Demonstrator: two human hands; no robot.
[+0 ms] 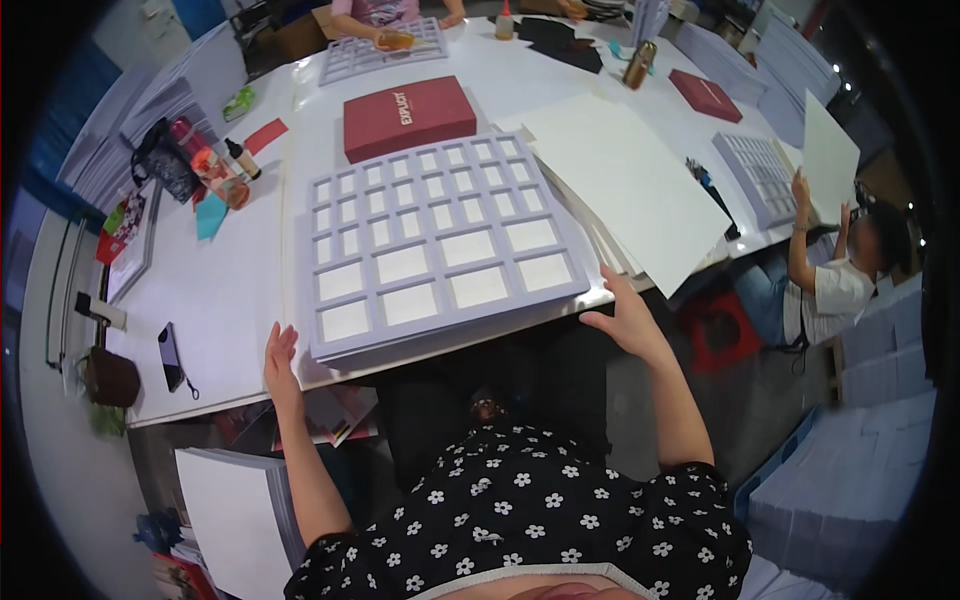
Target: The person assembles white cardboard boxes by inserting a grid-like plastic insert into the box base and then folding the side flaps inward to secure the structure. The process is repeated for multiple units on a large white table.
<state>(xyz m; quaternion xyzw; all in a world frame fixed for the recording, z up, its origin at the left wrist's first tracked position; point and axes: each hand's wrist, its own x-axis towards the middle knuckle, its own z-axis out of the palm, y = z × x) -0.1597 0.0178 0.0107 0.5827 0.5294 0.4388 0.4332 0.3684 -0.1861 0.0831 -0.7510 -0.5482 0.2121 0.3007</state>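
A pale lilac tray (430, 322) divided into many rectangular compartments with white bottoms lies at the table's front edge, on what looks like another tray or flat board. My left hand (283, 362) is beside its near left corner, fingers stretched upward, holding nothing. Off the near right corner, my right hand (632, 318) has its thumb and fingers apart, also with nothing in it. Whether either hand touches the tray's side is hard to see. Just behind the tray lies a dark red box (408, 118) with pale lettering on its lid.
White sheets (630, 180) are piled right of the tray. Bottles (240, 160), a bag (163, 165) and a phone (171, 357) are on the left. A person (850, 275) at the right holds a white board (832, 140); another (385, 15) works over a tray (350, 62) across the table.
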